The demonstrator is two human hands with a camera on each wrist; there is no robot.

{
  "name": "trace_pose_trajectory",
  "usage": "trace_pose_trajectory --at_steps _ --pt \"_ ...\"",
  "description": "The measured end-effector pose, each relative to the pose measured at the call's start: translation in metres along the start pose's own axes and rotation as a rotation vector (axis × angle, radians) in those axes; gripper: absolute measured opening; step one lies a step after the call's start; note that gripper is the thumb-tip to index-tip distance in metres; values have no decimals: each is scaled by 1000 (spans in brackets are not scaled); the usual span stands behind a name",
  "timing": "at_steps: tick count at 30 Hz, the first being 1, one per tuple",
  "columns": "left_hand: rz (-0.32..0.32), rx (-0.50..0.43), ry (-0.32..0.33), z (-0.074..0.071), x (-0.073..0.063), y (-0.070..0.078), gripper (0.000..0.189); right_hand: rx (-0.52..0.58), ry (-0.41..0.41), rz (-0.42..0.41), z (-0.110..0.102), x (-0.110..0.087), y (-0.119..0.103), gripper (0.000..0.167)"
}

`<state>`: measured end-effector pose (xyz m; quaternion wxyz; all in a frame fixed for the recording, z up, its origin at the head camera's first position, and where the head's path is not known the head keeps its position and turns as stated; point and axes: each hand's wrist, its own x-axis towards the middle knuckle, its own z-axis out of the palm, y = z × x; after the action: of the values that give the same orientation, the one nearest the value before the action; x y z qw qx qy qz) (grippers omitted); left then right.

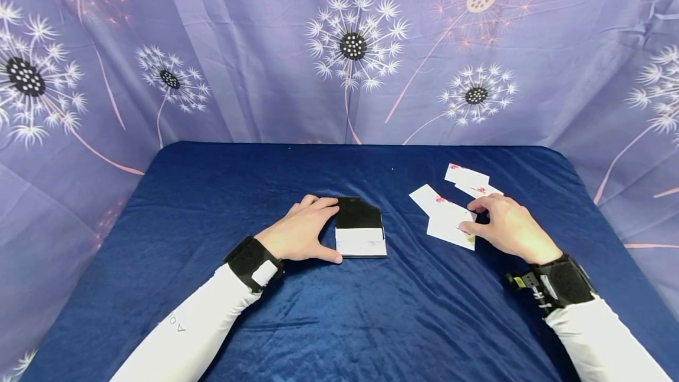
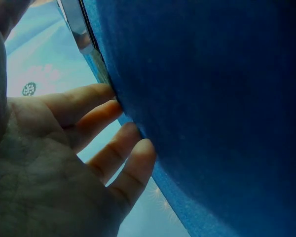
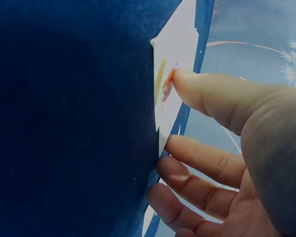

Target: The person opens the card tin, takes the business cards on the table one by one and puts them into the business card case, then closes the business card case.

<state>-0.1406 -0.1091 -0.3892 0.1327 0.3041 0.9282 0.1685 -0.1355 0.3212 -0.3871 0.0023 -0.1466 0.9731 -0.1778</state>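
Observation:
A black and silvery-white card case (image 1: 361, 243) lies on the blue cloth near the middle of the table. My left hand (image 1: 302, 231) holds its left side, thumb at the near corner and fingertips at the far corner. In the left wrist view, the case's shiny edge (image 2: 78, 27) shows beyond the fingers. My right hand (image 1: 506, 226) is over the right end of some overlapping white cards (image 1: 445, 223) with red flower prints. The right wrist view shows the thumb touching the printed face of a card (image 3: 175, 49), with the other fingertips apart from it, at the card's edge.
Two more white cards (image 1: 467, 175) overlap just behind, toward the far right. Dark blue cloth (image 1: 371, 323) covers the table and wrinkles between the case and the cards. A lilac curtain (image 1: 265, 46) with dandelion prints hangs behind and at both sides.

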Motion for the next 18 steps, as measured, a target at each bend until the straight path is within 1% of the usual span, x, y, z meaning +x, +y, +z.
trace_pose_trajectory --at_steps 5,11,14,18 --pt "2 3 -1 0 0 0 105 -2 21 -5 1 0 0 37" --pt "-2 2 1 0 0 -1 106 21 45 4 2 1 0 37" --pt "-3 5 3 1 0 -1 106 41 44 12 2 1 -1 36" --pt "-3 7 2 1 0 -1 106 62 44 5 1 1 -2 29"
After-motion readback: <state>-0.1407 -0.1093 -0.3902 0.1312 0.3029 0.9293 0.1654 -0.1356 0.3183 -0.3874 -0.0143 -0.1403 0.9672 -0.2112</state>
